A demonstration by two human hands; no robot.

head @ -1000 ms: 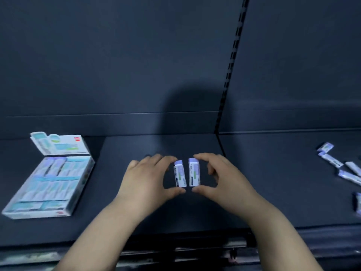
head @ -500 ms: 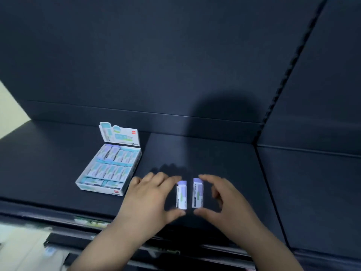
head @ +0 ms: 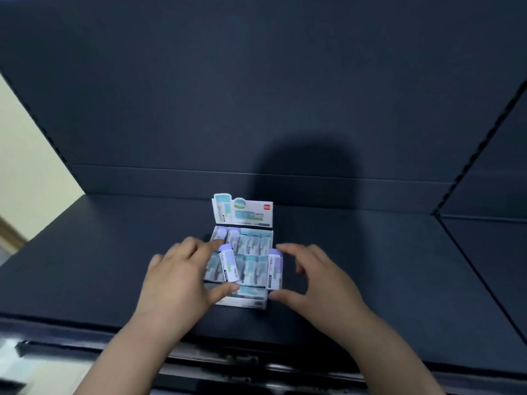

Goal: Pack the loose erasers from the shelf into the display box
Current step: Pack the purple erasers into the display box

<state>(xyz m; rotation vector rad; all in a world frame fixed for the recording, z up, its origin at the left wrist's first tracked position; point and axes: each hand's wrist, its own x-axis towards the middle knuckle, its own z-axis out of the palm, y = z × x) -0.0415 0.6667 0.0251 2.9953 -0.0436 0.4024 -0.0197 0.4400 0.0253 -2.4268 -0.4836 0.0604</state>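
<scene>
Dark blue-grey shelf (head: 99,266), backed by a panel (head: 256,95) of the same colour, a white and teal display box (head: 248,303) lying directly on it near the middle, its printed lid flap (head: 247,214) upright at the far side

I hold both arms out, my left hand (head: 176,280) pinching the left eraser (head: 229,264) and my right hand (head: 319,280) pinching the right eraser (head: 274,271), thumbs nearest me.
</scene>
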